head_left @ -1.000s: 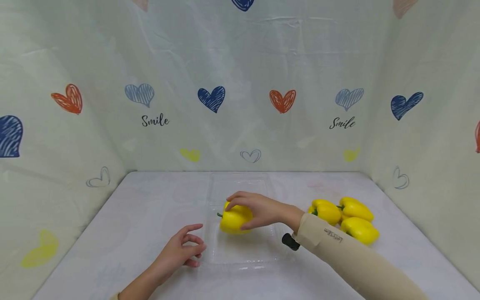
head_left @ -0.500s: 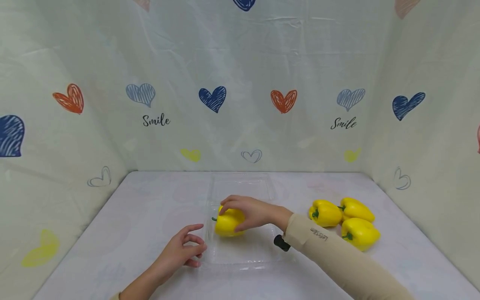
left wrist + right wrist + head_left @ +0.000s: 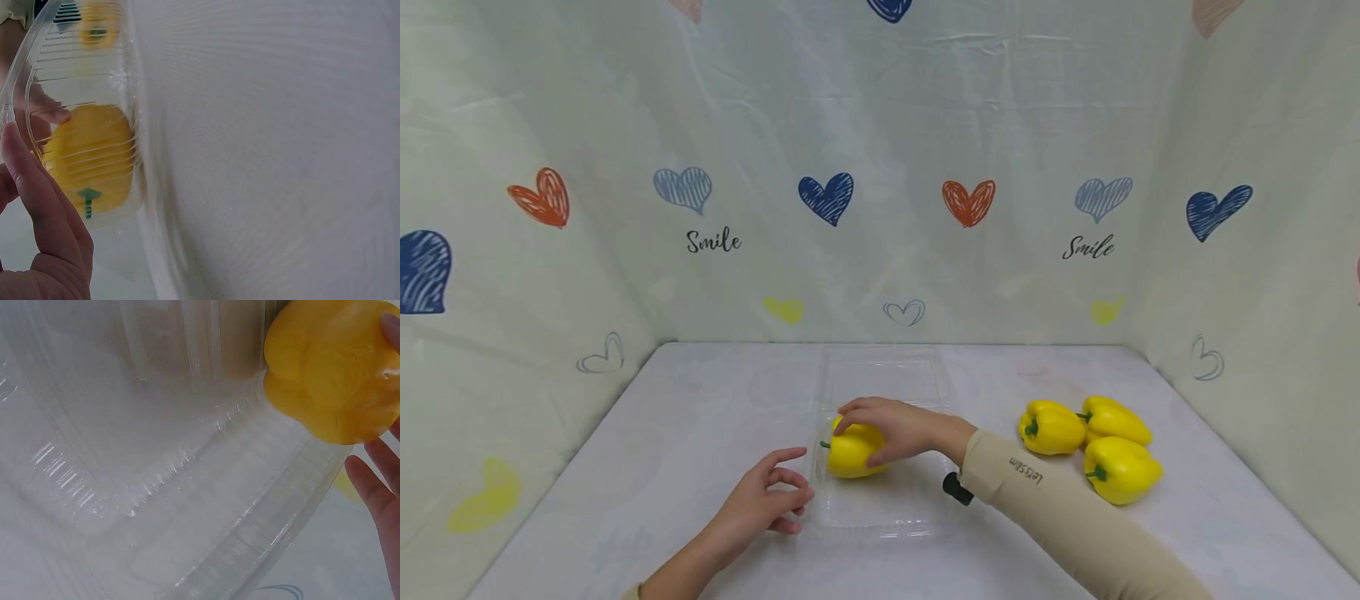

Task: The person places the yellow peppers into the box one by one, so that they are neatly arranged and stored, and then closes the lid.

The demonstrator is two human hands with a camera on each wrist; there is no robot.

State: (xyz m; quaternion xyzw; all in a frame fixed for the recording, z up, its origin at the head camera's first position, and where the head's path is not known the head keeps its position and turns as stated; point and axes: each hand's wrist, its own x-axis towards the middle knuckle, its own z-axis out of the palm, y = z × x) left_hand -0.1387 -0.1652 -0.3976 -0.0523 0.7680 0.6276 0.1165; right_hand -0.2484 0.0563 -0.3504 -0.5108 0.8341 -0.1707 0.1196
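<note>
My right hand (image 3: pixel 898 432) grips a yellow bell pepper (image 3: pixel 850 458) from above, inside a clear plastic clamshell box (image 3: pixel 910 508). The pepper lies on its side, its green stem pointing left. Through the ribbed wall of the box (image 3: pixel 119 81), the left wrist view shows this pepper (image 3: pixel 94 156) low against the side. My left hand (image 3: pixel 767 496) is at the box's left edge, fingers loosely extended, with a fingertip right at the rim in the left wrist view. Seen from the right wrist, the pepper's blossom end (image 3: pixel 331 375) faces the camera.
Three more yellow bell peppers lie on the table to the right: one nearer the box (image 3: pixel 1051 427), one behind (image 3: pixel 1116 419) and one in front (image 3: pixel 1122 471). The box's lid (image 3: pixel 883 375) lies folded back toward the heart-printed backdrop (image 3: pixel 895 267).
My right hand has carried the pepper left and slightly toward me, down in the box near its left wall. My left hand has stayed in place.
</note>
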